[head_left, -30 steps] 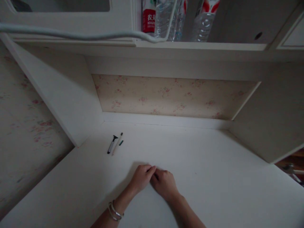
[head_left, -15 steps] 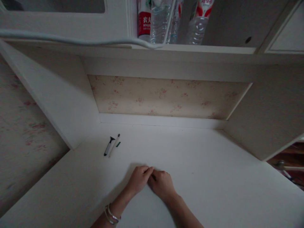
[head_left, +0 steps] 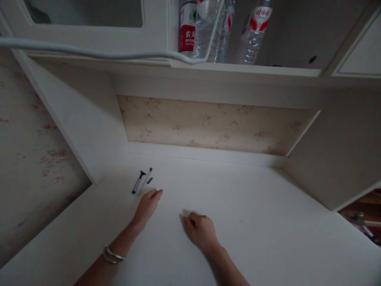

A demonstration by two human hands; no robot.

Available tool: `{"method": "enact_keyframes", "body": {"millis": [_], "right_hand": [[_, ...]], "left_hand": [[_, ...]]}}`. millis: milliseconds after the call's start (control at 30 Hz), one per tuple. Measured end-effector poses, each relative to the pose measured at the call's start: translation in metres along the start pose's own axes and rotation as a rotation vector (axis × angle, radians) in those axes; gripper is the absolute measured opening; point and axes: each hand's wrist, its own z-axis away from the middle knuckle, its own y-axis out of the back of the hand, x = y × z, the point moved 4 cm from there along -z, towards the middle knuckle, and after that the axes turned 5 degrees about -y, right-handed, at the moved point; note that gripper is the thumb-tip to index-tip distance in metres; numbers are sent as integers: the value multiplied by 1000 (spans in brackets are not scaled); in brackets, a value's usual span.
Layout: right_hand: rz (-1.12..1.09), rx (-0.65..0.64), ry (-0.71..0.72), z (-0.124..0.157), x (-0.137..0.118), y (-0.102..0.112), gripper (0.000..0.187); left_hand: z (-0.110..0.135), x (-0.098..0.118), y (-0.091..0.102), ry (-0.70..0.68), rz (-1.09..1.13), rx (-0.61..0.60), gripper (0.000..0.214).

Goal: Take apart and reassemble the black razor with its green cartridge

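My left hand (head_left: pixel 148 204), with silver bangles on the wrist, is over the white desktop (head_left: pixel 262 190) with its fingers curled and closed. It is nearest the lower end of a slim white stick with a dark tip (head_left: pixel 145 179). Left of that stick lies a razor (head_left: pixel 138 182) with a black head and a grey-black handle. A small dark green piece (head_left: pixel 149 180) lies just right of the stick. My right hand (head_left: pixel 201 229) rests on the desktop as a loose fist, apart from these things, with nothing visible in it.
Above the desk, an open shelf holds several plastic bottles, including a red-labelled bottle (head_left: pixel 187 28) and a clear bottle (head_left: pixel 253 33). A pale cable (head_left: pixel 113 55) runs along the shelf front. Side panels (head_left: pixel 80 119) flank the desk; floral wallpaper (head_left: pixel 205 123) shows at the back.
My hands have parted. My left hand has moved left and forward toward the stick, while my right hand stays in nearly the same place. The view has shifted slightly.
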Motion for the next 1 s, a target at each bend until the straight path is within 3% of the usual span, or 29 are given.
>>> {"method": "enact_keyframes", "body": {"millis": [133, 233, 533, 767, 867, 1000], "right_hand": [[-3, 10, 21, 0, 0, -1, 41], [-7, 23, 22, 0, 1, -2, 42], [-51, 53, 8, 1, 2, -1, 41], [-269, 15, -23, -4, 7, 0, 40], [-560, 0, -92, -1, 15, 29, 42], [-886, 231, -156, 40, 21, 112, 28]], "left_hand": [[-37, -35, 45, 88, -191, 63, 31], [-57, -55, 63, 149, -331, 69, 33], [-73, -83, 52, 113, -582, -82, 38], [-75, -91, 53, 112, -608, -88, 34], [-70, -81, 58, 83, -589, -37, 34], [-49, -50, 51, -34, -529, 28, 32]]}}
